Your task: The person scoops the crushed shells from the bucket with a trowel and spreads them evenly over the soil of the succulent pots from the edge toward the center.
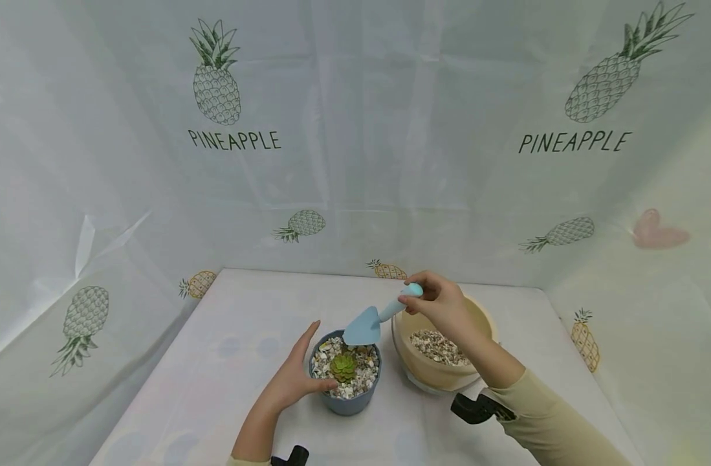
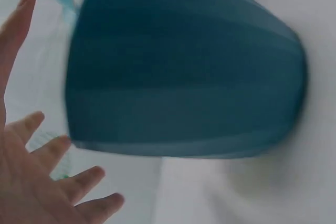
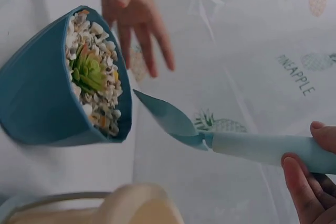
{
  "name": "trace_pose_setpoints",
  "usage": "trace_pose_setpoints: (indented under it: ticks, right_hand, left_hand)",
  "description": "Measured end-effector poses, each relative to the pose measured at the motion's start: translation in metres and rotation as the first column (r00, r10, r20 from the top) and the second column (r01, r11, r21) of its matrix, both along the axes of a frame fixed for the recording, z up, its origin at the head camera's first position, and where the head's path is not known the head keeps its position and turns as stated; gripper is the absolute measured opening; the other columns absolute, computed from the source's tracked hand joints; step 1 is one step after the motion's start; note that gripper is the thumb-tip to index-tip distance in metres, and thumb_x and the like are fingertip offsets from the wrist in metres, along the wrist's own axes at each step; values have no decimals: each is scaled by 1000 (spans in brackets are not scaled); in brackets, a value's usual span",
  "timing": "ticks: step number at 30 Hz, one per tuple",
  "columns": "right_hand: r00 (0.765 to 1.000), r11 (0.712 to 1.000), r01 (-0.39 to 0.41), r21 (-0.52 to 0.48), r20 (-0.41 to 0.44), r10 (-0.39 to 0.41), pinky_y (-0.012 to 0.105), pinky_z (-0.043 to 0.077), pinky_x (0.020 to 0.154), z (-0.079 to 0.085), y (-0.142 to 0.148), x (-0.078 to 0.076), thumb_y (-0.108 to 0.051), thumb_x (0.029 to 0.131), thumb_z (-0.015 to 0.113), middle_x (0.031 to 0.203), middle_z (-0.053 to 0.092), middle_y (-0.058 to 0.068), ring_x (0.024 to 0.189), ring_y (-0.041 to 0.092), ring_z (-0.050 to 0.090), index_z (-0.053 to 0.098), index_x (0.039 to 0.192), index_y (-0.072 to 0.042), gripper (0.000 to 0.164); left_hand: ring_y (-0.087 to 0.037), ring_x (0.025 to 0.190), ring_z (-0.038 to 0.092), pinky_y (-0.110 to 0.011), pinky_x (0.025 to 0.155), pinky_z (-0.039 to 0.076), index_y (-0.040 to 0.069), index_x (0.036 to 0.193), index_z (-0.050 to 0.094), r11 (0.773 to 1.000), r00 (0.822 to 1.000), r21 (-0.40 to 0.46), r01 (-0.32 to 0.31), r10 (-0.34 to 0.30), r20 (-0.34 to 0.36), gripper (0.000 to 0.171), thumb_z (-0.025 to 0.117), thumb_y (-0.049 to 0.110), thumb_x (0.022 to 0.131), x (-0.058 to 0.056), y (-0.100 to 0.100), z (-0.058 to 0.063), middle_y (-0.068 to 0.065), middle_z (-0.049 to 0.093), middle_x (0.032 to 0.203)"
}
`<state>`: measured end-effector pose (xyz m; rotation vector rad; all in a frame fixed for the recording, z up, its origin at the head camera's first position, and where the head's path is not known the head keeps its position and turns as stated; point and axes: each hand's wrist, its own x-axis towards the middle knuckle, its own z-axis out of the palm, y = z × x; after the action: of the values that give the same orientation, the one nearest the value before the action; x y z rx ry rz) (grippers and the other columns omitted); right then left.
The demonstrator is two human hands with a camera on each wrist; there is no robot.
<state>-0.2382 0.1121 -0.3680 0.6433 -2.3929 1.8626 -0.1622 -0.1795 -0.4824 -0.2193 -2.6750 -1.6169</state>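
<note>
A blue pot (image 1: 348, 406) stands on the table, filled with pale pebbles (image 1: 358, 388) around a small green succulent (image 1: 343, 367). My left hand (image 1: 294, 382) is at the pot's left side, thumb and fingers spread; in the left wrist view its fingers (image 2: 86, 182) are extended beside the pot wall. With my right hand (image 1: 442, 304) I hold a light blue trowel (image 1: 363, 327) by the end of its handle. The blade slants down over the pot's far rim, and in the right wrist view its tip lies close to the pebbles.
Right of the pot stands a cream bowl (image 1: 410, 359) holding loose pebbles (image 1: 439, 347), under my right forearm. A white cloth covers the table (image 1: 262, 298). Behind it hangs a pale curtain (image 1: 378, 162) printed with pineapples.
</note>
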Motion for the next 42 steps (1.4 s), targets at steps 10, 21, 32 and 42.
trace_pose_setpoints:
  ticks: [10, 21, 32, 42]
  right_hand:
    - [981, 993, 108, -40, -158, -113, 30, 58, 71, 5, 53, 14, -5, 87, 73, 97, 66, 7, 79, 13, 68, 62, 113, 3, 29]
    - [928, 949, 290, 127, -280, -246, 15, 52, 73, 2, 102, 15, -3, 88, 72, 107, 65, 16, 88, 2, 63, 62, 110, 0, 24]
    - [932, 877, 297, 378, -314, -180, 29, 56, 63, -34, 120, 4, 5, 81, 75, 94, 65, 10, 81, 28, 68, 63, 103, -3, 26]
    - [971, 884, 116, 452, -239, -5, 26, 54, 62, -58, 123, -9, 6, 77, 78, 93, 67, 7, 77, 17, 63, 65, 93, -6, 23]
  left_hand:
    - [-38, 144, 19, -68, 104, 26, 32, 155, 24, 998, 995, 24, -53, 55, -84, 109, 91, 29, 68, 5, 50, 42, -5, 19, 160]
    - [-40, 143, 22, -67, 104, 28, 24, 153, 30, 997, 995, -37, 69, -71, -70, 102, 88, 37, 71, -8, 112, 41, -12, 21, 159]
    - [-44, 139, 27, -63, 104, 31, 10, 151, 34, 999, 999, -9, 52, -52, 8, 100, 88, 34, 71, -27, 151, 27, -20, 21, 157]
    - [-45, 137, 30, -61, 103, 35, 3, 140, 48, 1000, 1000, -25, 4, -4, -1, 83, 88, 29, 73, -35, 158, 24, -21, 23, 156]
